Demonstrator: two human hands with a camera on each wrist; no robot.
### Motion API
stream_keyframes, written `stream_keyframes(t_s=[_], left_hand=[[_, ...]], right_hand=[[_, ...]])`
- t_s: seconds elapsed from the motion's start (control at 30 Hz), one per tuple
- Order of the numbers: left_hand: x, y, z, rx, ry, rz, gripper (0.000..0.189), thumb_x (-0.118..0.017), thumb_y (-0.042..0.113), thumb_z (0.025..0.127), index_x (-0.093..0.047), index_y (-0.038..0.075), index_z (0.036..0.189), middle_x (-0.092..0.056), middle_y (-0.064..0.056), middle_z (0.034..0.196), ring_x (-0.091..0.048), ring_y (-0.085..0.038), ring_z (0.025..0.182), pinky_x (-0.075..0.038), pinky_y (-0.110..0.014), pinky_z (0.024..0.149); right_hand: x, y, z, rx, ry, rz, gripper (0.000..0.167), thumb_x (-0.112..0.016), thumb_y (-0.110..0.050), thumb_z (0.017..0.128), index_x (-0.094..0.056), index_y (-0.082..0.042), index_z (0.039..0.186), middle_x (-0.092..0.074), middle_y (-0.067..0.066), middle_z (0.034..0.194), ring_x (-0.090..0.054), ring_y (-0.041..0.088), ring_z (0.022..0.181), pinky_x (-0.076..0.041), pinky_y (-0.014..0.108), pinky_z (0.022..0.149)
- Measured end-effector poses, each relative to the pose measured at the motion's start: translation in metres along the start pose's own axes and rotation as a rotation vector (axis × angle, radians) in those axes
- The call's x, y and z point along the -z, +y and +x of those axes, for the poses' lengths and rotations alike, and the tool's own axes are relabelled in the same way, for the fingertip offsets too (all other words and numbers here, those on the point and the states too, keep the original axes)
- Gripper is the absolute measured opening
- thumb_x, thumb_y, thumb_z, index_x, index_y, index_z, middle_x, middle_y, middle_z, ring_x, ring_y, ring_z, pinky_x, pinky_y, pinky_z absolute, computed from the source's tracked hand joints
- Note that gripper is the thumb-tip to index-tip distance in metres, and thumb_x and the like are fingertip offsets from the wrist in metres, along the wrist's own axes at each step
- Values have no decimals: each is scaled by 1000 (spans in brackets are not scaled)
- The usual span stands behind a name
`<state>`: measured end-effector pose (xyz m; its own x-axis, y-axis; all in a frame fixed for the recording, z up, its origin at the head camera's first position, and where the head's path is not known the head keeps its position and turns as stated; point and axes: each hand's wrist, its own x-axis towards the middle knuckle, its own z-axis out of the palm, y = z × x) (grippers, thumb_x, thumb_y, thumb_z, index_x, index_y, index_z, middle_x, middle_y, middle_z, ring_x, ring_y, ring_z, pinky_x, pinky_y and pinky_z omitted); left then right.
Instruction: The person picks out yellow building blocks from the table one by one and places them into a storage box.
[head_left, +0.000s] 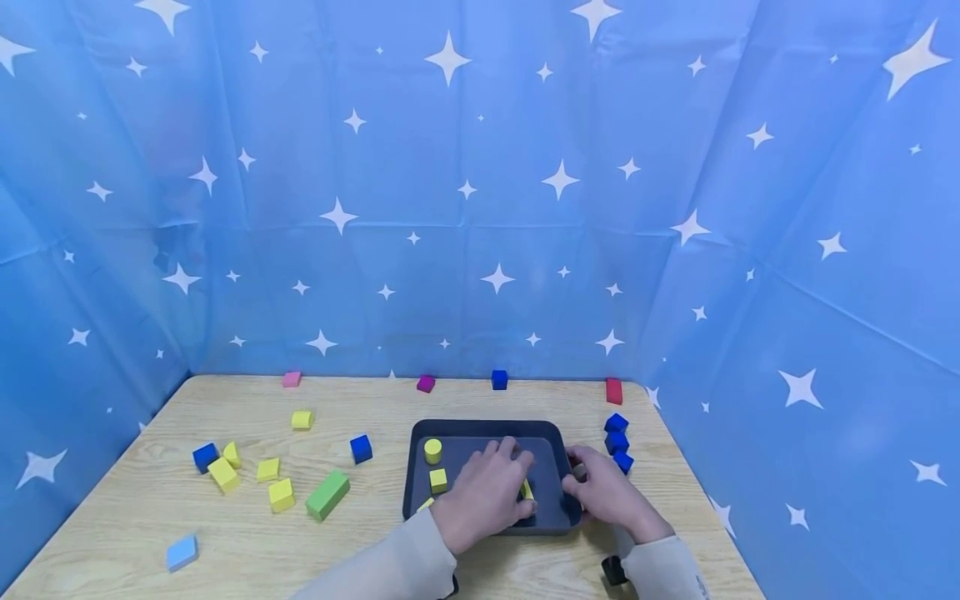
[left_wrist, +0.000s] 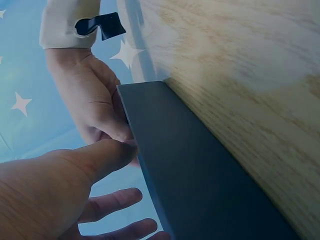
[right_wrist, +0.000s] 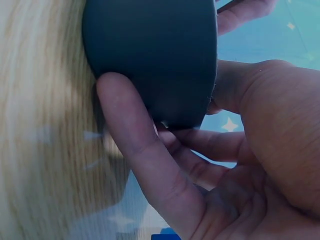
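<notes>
R grip (head_left: 603, 492) pinches the shallow dark-grey rectangular tray (head_left: 408, 475) by its right wall; L grip (head_left: 483, 492), loose-fingered, hangs over it near a partly hidden yellow block (head_left: 528, 490) (contact: can't tell). Tray's near-centre on the pale wooden desk (head_left: 375, 542); best keep it approx. level, w/ wall braced, yellow cylinder (head_left: 432, 452) undisturbed.

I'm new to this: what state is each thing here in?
tray: upright on the table, holding yellow blocks
left hand: over the tray, fingers apart
right hand: gripping the tray's right end
yellow cylinder: standing upright in the tray
green block: lying on a long side
three blue cubes: close together
light blue block: lying flat
curtain: hanging, creased
</notes>
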<state>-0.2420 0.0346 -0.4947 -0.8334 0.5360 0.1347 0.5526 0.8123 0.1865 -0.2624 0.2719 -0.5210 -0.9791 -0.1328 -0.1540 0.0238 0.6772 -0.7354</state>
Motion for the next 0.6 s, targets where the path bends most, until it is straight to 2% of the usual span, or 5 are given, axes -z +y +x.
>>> stream_keyframes(t_s=[0.27, 0.47, 0.6], left_hand=[[10, -3, -5, 20, 33, -38, 59, -94, 49, 99, -77, 21, 148, -72, -10, 154, -76, -29, 129, -73, -51, 99], [15, -11, -11, 20, 106, -56, 63, -94, 51, 99, -74, 22, 151, -71, -11, 156, -76, -31, 131, -71, -58, 104], [22, -19, -14, 29, 118, -69, 67, -94, 49, 99, -71, 22, 157, -69, -13, 160, -74, -33, 136, -67, -62, 109]], right_hand=[[0, 3, 0, -3, 22, -8, 52, -73, -5, 109, -63, 4, 159, -76, 21, 142, -77, 25, 104, -69, 39, 62], [-1, 2, -1, 1, 16, -6, 54, -73, -5, 108, -62, 5, 160, -75, 23, 143, -77, 25, 104, -69, 38, 60], [-2, 3, 0, -2, 29, -18, 54, -74, -6, 108, -63, 4, 160, -76, 21, 141, -76, 24, 103, -69, 39, 62]])
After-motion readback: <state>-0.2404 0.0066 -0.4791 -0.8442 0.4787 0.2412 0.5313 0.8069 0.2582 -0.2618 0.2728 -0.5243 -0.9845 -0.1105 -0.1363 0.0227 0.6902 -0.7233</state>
